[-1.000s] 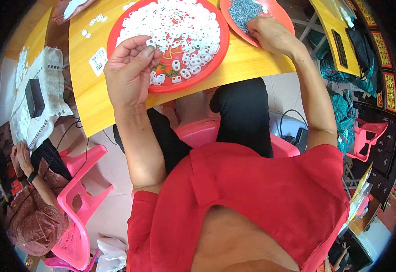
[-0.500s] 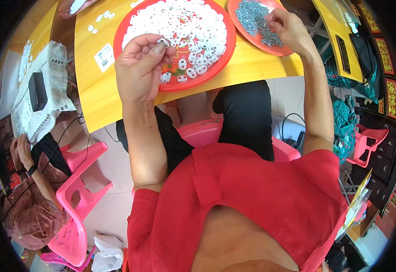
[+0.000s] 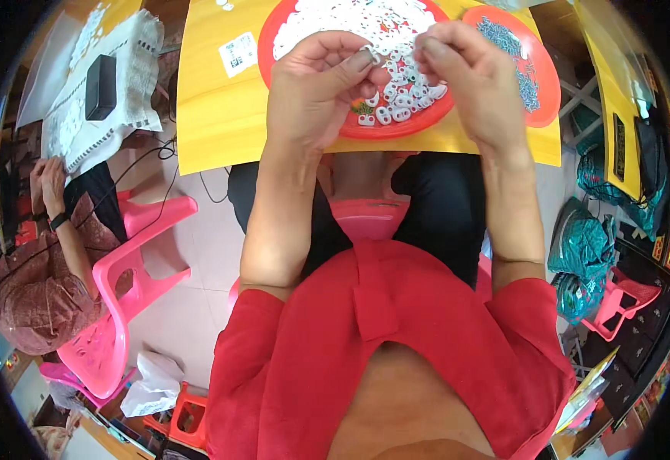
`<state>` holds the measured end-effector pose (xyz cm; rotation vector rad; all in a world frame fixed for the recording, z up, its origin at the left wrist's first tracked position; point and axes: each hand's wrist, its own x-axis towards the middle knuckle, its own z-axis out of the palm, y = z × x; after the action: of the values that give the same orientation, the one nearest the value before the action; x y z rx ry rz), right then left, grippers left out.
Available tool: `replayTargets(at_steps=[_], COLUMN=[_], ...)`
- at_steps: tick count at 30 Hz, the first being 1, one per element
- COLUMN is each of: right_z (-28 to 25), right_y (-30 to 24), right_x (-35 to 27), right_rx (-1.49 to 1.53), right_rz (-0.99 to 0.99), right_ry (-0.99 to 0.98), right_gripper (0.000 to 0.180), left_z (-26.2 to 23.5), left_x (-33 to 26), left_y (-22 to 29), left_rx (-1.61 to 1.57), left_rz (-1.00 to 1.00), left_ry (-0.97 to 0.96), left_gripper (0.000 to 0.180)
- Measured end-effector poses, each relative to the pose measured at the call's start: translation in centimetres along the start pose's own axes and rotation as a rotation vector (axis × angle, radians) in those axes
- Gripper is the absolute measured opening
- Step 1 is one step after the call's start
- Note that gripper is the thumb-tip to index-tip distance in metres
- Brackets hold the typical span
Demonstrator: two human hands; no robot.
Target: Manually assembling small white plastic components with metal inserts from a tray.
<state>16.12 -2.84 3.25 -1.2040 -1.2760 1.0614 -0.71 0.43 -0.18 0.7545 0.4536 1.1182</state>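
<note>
My left hand (image 3: 316, 88), closed in a pinch, holds a small white plastic piece (image 3: 373, 54) between thumb and forefinger above the red tray (image 3: 267, 61). Heaps of similar white pieces (image 3: 400, 100), some showing two holes, lie in that tray. Across from it, my right hand (image 3: 481, 84) is pinched over the tray's right side, apart from the left. What its fingertips hold is too small or hidden to make out. To the right, an orange-red plate (image 3: 546, 77) carries many thin grey metal screws (image 3: 528, 92), partly behind my right hand.
The yellow table (image 3: 216, 130) bears a white printed label (image 3: 238, 54). At left, another person's hands (image 3: 50, 184) rest near a white cloth (image 3: 132, 84) with a black box (image 3: 101, 88). Pink chairs (image 3: 124, 307) and a white bag (image 3: 153, 383) stand on the floor.
My right hand has left the screw plate and moved left, over the white pieces near my left hand. My left hand keeps its pinch on the white piece. The whole view has shifted.
</note>
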Motion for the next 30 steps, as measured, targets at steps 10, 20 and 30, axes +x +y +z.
replayTargets(at_steps=[10,20,30], right_z=[2.3,3.1,3.9], right_y=[-0.1,-0.3,0.1], right_x=[0.4,0.3,0.7], right_rx=[0.086,-0.034,-0.127], right_rz=[-0.043,-0.061,-0.102], right_ry=[-0.025,-0.003,0.019], right_gripper=[0.011,0.011,0.011], left_z=[0.8,0.5,0.8], left_x=[-0.1,-0.2,-0.4], left_y=[0.5,0.4,0.2], left_rx=[0.034,0.132,0.306], left_rz=[0.055,0.068,0.140], left_ry=[-0.027,0.004,0.137], left_gripper=[0.013,0.012,0.008])
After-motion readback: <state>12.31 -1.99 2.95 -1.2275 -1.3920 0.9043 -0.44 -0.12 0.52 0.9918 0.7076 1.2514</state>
